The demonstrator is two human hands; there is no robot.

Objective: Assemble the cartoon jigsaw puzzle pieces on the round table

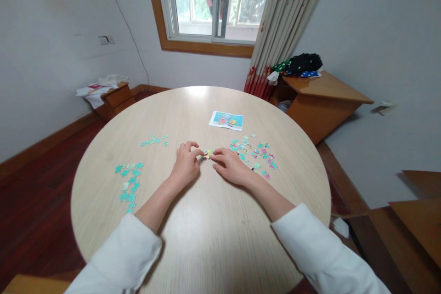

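Round counter (217, 234); left hand (186, 163), right hand (231, 165) at puzzle cluster (207, 152), grips half-curled, hold unclear; wrist drift could scatter 3-o'clock pieces (255, 153).

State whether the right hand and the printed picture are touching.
Apart. The head view shows it: a strip of bare table lies between the right hand and the printed picture.

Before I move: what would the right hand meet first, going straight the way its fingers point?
The right hand would likely meet the puzzle pieces between both hands, perhaps already touched; the left hand lies just beyond.
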